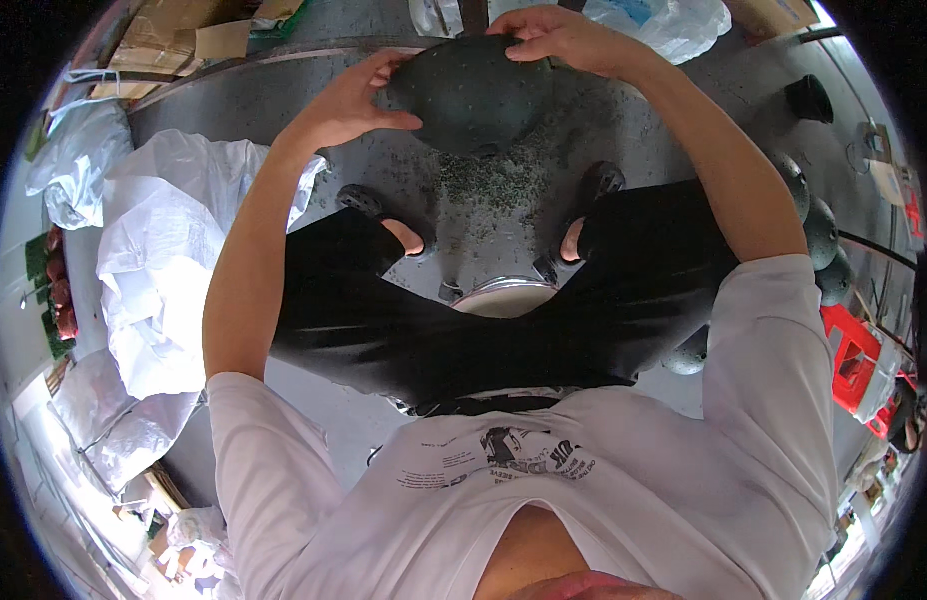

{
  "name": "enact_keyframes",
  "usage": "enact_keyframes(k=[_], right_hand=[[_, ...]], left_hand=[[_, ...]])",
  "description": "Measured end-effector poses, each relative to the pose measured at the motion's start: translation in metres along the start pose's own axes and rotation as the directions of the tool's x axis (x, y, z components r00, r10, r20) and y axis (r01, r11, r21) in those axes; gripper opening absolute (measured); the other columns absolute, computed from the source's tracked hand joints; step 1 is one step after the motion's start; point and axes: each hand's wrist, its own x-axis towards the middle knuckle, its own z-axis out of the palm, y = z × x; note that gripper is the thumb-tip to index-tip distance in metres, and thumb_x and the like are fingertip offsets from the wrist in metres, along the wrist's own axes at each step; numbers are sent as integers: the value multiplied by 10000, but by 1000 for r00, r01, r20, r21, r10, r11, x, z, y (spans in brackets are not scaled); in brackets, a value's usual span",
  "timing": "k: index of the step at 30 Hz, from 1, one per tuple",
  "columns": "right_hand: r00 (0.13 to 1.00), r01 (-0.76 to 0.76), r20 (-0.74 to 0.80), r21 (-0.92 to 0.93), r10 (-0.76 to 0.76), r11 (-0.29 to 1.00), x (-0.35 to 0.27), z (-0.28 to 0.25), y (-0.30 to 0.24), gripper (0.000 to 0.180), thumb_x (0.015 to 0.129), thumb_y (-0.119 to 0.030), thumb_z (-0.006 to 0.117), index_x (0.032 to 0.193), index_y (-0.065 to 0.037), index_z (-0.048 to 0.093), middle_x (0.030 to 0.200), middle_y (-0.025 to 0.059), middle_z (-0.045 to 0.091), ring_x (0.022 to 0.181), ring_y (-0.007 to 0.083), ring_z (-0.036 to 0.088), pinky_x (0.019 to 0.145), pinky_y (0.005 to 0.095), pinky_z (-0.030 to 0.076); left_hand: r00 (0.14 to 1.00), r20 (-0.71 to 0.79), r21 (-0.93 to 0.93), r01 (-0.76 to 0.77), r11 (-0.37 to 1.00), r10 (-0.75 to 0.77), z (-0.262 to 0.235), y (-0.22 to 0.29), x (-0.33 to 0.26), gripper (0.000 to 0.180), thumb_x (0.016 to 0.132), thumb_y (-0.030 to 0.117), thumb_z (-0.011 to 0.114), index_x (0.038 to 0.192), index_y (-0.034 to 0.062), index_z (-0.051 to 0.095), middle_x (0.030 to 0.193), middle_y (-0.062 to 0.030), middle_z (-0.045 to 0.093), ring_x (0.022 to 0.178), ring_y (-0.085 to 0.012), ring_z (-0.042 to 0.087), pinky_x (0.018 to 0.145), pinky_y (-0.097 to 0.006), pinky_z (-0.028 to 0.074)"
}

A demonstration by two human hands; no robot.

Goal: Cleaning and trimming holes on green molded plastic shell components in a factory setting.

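A dark green-black rounded shell [473,95], dotted with small pale points, is held up between my hands in front of my feet. My left hand [348,105] grips its left edge, with the thumb along the near side and the fingers at the far side. At its far right edge my right hand [563,40] is closed on the rim, thumb on the surface and fingers partly hidden behind it. Small green bits [488,182] lie scattered on the grey floor just below the shell.
White plastic sacks [168,250] lie at the left. Several dark speckled balls [821,235] sit at the right, close to a red plastic stool [851,365]. Farther off are a black pot [809,99] and cardboard boxes [168,40]. A round seat [505,298] shows between my legs.
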Motion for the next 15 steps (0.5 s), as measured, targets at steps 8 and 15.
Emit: enact_keyframes(k=[8,15], right_hand=[[999,15,-38,-57,-17,998,-27,-26,52,337,945,-220,665,1236,-67,593,1090,-15,604,1063,113,545,979,279,392],[995,49,-94,111,-39,993,-41,-43,51,371,930,-203,684,1247,-40,580,1106,-9,607,1053,122,548,955,275,392]], left_hand=[[932,-25,172,360,917,-362,-18,-14,-7,419,823,322,843,1141,74,733,1025,-100,747,978,-222,700,873,-357,534],[950,-256,276,250,928,-180,-3,-3,-25,359,1030,343,573,1204,62,712,1057,-140,746,976,-233,702,883,-353,520]])
